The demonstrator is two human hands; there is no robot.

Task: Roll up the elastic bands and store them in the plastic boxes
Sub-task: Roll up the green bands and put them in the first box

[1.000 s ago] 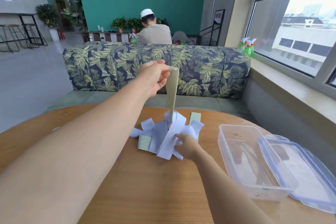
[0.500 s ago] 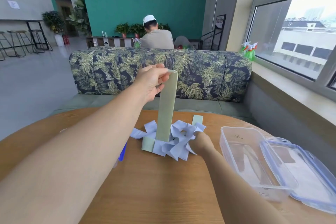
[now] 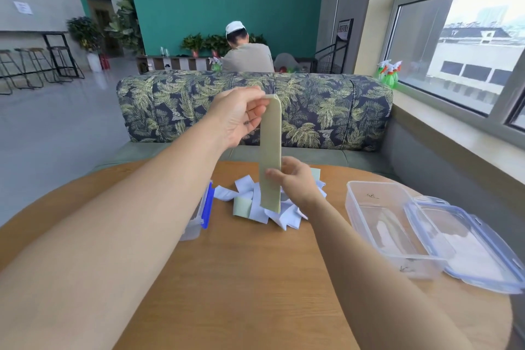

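No legible text or labels

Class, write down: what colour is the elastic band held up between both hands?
The band is plain pale green, clearest in the head view.

I seem to be in a café or lounge: my round wooden table (image 3: 255,278) meets a leaf-print booth sofa (image 3: 326,111) at 12 o'clock, bar stools (image 3: 36,50) stand at 10, potted plants (image 3: 196,42) line a teal wall, another person (image 3: 247,58) sits beyond, and a big window (image 3: 468,37) is at 2.
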